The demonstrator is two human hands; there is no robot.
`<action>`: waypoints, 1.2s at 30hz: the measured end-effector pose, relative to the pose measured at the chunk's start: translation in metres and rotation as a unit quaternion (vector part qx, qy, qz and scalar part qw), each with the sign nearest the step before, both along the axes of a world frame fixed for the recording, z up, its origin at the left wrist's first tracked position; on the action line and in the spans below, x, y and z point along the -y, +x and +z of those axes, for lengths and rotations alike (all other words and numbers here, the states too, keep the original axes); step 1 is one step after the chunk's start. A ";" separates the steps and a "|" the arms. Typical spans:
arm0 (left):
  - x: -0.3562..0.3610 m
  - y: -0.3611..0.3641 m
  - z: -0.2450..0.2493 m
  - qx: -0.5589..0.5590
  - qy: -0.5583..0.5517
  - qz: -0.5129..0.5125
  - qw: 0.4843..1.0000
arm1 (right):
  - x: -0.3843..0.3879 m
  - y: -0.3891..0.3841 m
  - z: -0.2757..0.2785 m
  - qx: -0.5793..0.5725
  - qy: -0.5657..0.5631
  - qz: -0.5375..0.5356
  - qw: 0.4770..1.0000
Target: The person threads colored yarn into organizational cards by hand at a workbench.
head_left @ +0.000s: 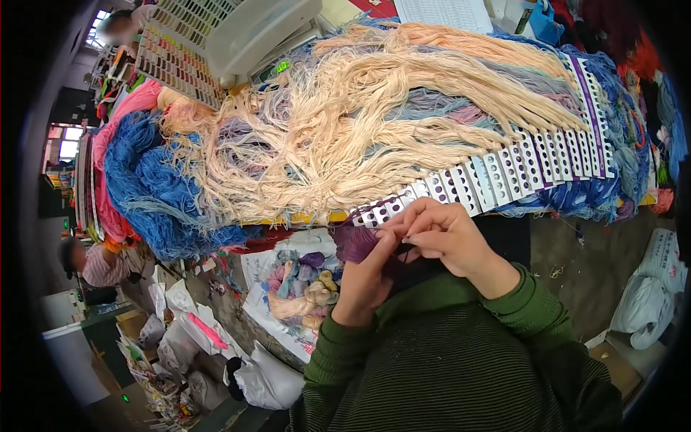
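My left hand (368, 277) is closed around a skein of purple thread (354, 243) at the near edge of the table. Close beside it, my right hand (450, 237) is pinched, its fingertips almost touching those of the left. Something small and dark sits between the right fingertips, too small to make out. Just beyond both hands runs a row of white cards with punched holes (479, 183). Cream thread hanks (374, 108) are tied to many of these cards and spread away across the table.
Blue thread (147, 187) is heaped at the table's left end. Behind stand a thread colour chart (183, 50) and a white plastic bin (259, 32). Small coloured skeins (299, 288) lie on a white sack below. White bags (266, 378) stand lower left; another person (108, 265) is farther off.
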State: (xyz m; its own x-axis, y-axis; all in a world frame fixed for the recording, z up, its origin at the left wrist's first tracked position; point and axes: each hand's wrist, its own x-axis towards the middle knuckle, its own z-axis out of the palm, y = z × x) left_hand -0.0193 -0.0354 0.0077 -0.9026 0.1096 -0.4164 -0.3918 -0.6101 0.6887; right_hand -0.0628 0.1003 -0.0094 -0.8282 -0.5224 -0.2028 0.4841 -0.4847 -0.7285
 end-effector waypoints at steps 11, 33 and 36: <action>0.062 0.026 -0.010 0.041 -0.031 0.086 0.995 | -0.090 -0.047 0.052 -0.085 0.139 -0.067 0.984; -0.027 0.002 -0.006 -0.007 -0.012 0.049 0.999 | -0.038 0.004 0.017 0.015 0.083 -0.001 0.996; -0.010 -0.002 0.001 0.094 0.027 0.170 0.981 | -0.061 -0.013 0.030 0.193 -0.211 -0.003 0.958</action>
